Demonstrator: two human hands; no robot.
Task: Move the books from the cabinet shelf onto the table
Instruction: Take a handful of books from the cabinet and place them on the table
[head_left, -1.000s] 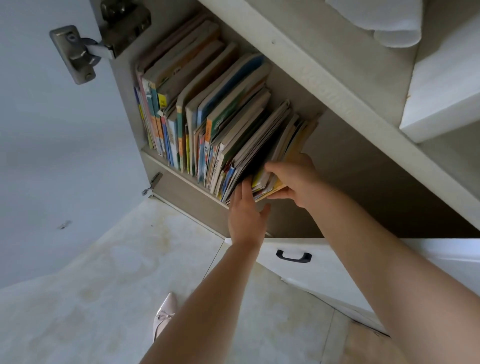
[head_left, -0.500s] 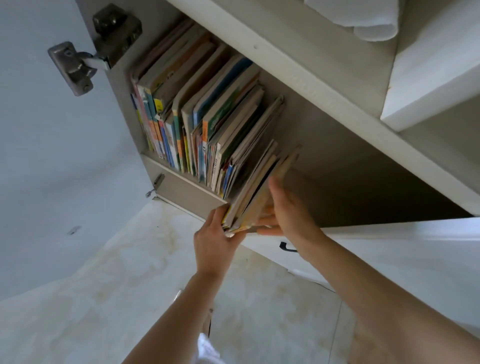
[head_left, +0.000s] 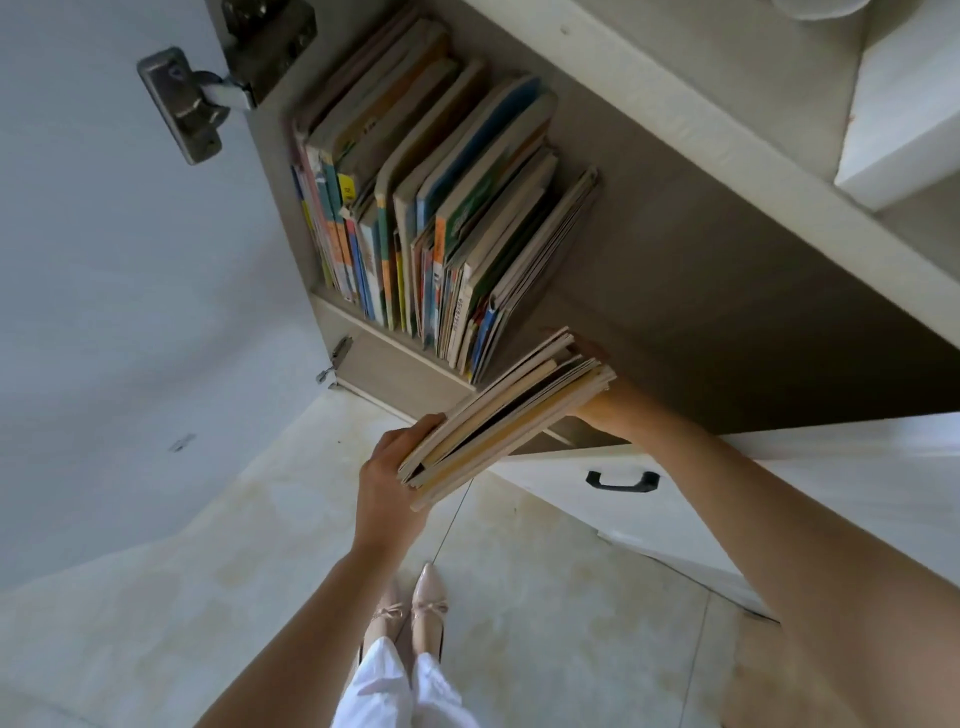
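Both hands hold a stack of thin books clear of the shelf. The left hand has its grip on the near end; the right hand is mostly hidden behind the far end, so I cannot tell its grip. More books stand on the shelf.

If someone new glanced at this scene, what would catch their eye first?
Probably the bundle of thin books at centre, held clear of the shelf between the left hand and right hand. Next, the colourful row of books leaning on the cabinet shelf above.

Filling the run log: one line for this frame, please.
phase: lifting out | held: bundle of thin books | left hand: grips near end | right hand: supports far end, mostly hidden | remaining: row of books on cabinet shelf
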